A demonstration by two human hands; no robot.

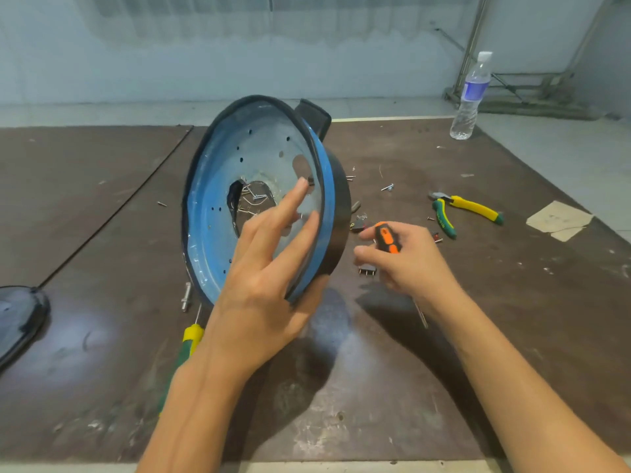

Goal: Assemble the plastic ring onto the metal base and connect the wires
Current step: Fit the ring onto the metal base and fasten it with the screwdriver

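Note:
A round blue metal base point(218, 186) stands tilted on its edge at the table's middle, its hollow side facing me. A black plastic ring point(341, 213) wraps its outer rim, with a black handle tab at the top. My left hand point(269, 268) props the lower rim from below, fingers straight and reaching into the hollow. Through the base's central hole I see loose screws and metal clips on the table. My right hand point(406, 261) grips an orange and black screwdriver point(387, 237), shaft pointing down toward me. No wires are plainly visible.
Yellow and green pliers point(467, 211) lie at the right. A yellow and green screwdriver point(186, 346) lies under my left forearm. Small black switch parts point(368, 270) and screws sit near my right hand. A water bottle point(471, 97) stands far right; a black lid point(17, 319) lies at left.

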